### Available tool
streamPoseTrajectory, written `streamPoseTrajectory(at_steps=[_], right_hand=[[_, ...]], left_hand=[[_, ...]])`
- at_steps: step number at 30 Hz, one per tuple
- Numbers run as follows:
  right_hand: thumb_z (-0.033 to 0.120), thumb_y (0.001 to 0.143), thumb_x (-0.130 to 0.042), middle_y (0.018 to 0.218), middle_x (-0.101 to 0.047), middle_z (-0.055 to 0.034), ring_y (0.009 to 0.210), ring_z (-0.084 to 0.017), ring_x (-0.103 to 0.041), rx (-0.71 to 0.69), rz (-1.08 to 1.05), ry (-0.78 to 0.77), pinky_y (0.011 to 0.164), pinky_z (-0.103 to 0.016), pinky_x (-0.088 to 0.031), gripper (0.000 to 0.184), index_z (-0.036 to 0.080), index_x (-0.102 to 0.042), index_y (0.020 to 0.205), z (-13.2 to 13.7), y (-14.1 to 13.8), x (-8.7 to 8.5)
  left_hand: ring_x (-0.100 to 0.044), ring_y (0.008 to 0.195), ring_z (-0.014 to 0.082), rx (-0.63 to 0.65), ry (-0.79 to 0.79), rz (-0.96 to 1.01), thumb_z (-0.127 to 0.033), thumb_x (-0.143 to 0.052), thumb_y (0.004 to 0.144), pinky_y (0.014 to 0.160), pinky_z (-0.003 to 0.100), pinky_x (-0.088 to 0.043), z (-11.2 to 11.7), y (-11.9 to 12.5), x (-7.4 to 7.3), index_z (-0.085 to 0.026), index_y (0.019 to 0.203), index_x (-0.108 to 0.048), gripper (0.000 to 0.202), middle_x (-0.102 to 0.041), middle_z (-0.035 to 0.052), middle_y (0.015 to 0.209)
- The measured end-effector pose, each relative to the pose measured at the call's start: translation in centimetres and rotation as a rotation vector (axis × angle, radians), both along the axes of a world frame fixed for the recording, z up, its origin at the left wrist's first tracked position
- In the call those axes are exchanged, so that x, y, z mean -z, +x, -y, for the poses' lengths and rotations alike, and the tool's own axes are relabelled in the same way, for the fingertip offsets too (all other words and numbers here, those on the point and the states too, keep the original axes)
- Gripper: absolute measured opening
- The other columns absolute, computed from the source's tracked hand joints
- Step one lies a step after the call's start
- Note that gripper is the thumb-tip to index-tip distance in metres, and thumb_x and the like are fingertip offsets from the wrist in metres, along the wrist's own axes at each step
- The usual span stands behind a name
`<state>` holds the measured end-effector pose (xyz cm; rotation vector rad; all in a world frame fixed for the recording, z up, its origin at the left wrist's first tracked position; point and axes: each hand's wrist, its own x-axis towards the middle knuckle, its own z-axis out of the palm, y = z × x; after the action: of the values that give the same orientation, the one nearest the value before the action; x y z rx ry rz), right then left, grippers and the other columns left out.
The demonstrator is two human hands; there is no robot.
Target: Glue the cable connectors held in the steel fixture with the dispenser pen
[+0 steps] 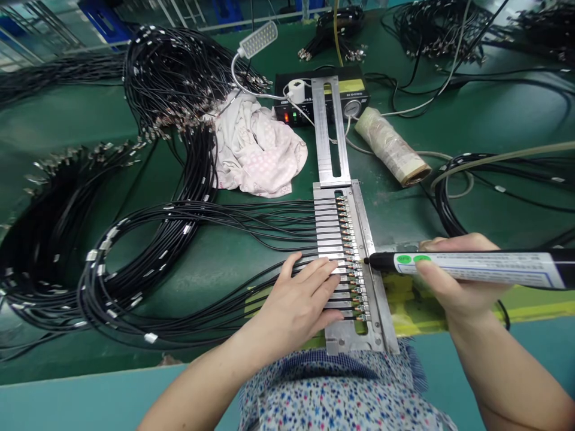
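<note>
A marker-like pen [480,268] with a black tip end and a white printed barrel is gripped in my right hand [465,281]. Its tip points left at the row of metal cable connectors [353,263], at or very near one of them; whether it touches I cannot tell. These connectors sit side by side in a metal fixture [332,332] with a slot. My left hand [300,299] lies with fingers spread over the black cables [251,296] and the fixture's left part. More cables enter the fixture from the left, above my hand.
Coiled black cables [166,257] with white tags cover the left side. Behind the fixture are a crumpled cloth [260,149], a black control box [291,99] with a lamp [259,39] beside it, and a wrapped roll [390,146]. Other cable bundles [442,30] lie farther back.
</note>
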<state>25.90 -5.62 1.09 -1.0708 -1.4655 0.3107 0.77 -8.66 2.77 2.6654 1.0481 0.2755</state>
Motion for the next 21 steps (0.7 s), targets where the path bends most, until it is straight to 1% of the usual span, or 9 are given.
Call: streamPoseTrajectory(at_steps=[5,10,13,16,19,21], right_hand=[[0.016,0.059,-0.074,0.068,-0.061,0.0020,0.053,-0.016,-0.059,-0.026,-0.036,-0.011,0.045,-0.033,-0.048,0.023,0.022,-0.062,0.079,-0.02,0.00,0.05],[0.016,0.058,-0.074,0.067,-0.062,0.0018,0.052,-0.016,-0.059,-0.024,-0.018,-0.013,0.044,-0.032,-0.048,0.023,0.021,-0.063,0.078,0.00,-0.01,0.01],[0.016,0.058,-0.074,0.068,-0.062,0.0016,0.054,-0.017,-0.060,-0.017,-0.043,-0.015,0.048,-0.033,-0.049,0.024,0.022,-0.063,0.078,-0.04,0.10,0.13],[0.016,0.057,-0.074,0.068,-0.064,0.0011,0.054,-0.018,-0.060,0.023,-0.087,0.032,0.049,-0.034,-0.049,0.025,0.022,-0.064,0.079,-0.33,0.23,0.33],[0.018,0.056,-0.075,0.066,-0.064,0.0000,0.052,-0.018,-0.060,0.078,-0.145,0.106,0.045,-0.034,-0.048,0.024,0.021,-0.066,0.078,-0.55,0.42,0.39],[0.020,0.056,-0.075,0.065,-0.064,-0.0001,0.050,-0.019,-0.060,0.073,-0.177,0.126,0.043,-0.034,-0.047,0.023,0.021,-0.067,0.078,-0.40,0.60,0.39]], left_hand=[[-0.041,0.126,0.0247,0.008,0.005,0.001,-0.041,-0.042,0.093,0.105,0.052,-0.024,-0.04,-0.03,-0.11,-0.012,0.120,-0.049,0.040,-0.050,0.0117,0.133],[-0.042,0.125,0.0253,0.004,0.010,0.008,-0.040,-0.043,0.093,0.105,0.052,-0.025,-0.05,0.01,-0.06,-0.013,0.120,-0.050,0.040,-0.051,0.0129,0.132],[-0.042,0.126,0.0256,0.003,0.007,0.007,-0.040,-0.044,0.092,0.105,0.053,-0.024,-0.02,0.00,0.03,-0.013,0.121,-0.049,0.039,-0.050,0.0133,0.132],[-0.041,0.126,0.0256,0.004,0.005,0.001,-0.040,-0.043,0.093,0.105,0.053,-0.024,0.03,-0.03,0.06,-0.013,0.121,-0.049,0.039,-0.050,0.0131,0.133],[-0.040,0.127,0.0251,0.006,0.003,-0.009,-0.041,-0.042,0.093,0.105,0.053,-0.023,0.05,-0.05,0.01,-0.013,0.121,-0.049,0.040,-0.049,0.0127,0.134],[-0.041,0.126,0.0251,0.010,0.008,-0.008,-0.041,-0.041,0.093,0.105,0.053,-0.023,0.04,-0.04,-0.04,-0.013,0.120,-0.049,0.039,-0.050,0.0127,0.133]])
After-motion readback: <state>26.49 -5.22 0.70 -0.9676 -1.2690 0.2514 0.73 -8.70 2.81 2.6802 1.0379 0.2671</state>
